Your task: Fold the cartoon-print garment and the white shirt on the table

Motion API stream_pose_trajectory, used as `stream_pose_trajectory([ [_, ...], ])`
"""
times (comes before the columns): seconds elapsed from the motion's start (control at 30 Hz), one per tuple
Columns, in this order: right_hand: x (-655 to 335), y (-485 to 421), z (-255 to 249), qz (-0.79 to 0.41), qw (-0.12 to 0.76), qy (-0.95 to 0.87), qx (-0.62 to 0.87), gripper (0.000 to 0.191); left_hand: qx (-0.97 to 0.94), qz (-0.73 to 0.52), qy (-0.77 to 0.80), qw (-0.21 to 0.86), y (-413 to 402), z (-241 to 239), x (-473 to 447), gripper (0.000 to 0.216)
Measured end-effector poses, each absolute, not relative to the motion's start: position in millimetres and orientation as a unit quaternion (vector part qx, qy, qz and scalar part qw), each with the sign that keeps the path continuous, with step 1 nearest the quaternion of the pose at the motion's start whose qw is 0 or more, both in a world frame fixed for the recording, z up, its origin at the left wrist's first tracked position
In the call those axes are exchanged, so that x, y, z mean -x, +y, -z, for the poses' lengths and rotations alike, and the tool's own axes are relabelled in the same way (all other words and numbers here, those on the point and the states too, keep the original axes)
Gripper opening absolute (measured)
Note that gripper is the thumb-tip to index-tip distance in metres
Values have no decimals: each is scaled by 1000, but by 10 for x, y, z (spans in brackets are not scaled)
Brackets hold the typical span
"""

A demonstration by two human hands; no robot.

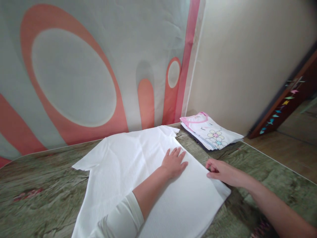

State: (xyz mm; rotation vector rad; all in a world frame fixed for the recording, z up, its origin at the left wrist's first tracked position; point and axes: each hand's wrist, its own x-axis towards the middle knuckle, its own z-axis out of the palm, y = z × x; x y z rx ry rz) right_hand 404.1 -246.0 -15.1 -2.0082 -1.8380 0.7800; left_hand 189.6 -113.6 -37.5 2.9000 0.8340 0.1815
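Note:
A white short-sleeved T-shirt lies spread on the table, its sleeves pointing toward the wall. My left hand rests on the shirt's right half, palm down with the fingers spread. At the shirt's right edge, my right hand has its fingers curled and its thumb over the cloth, pinching the edge. Behind that hand sits a stack of folded shirts, topped by a white one with pink neckline trim and a flower print.
The table has a weathered wood-look surface. A grey wall covering with coral shapes borders its far side, beside a plain wall. At the right, a brown door carries a string of colourful paper shapes.

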Motion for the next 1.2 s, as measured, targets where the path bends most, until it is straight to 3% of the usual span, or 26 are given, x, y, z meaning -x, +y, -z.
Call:
stream_pose_trajectory([
  [0.23,-4090,-2473,130,-292,149,-648,688,15,-959,-57,271,64,-1127,378,-1903,55],
  [0.43,-3990,-2413,124,-157,199,-653,714,25,-960,-66,264,65,-1123,379,-1897,56],
  [0.57,-3783,-2354,169,-96,247,-728,632,27,-962,-71,256,66,-1132,360,-1889,56],
  [0.77,-3638,-2275,315,-73,190,-787,583,47,-962,-83,254,61,-1133,374,-1889,53],
  [1.2,-3801,-2301,360,-89,130,-787,596,47,-964,-70,247,67,-1128,372,-1876,56],
])
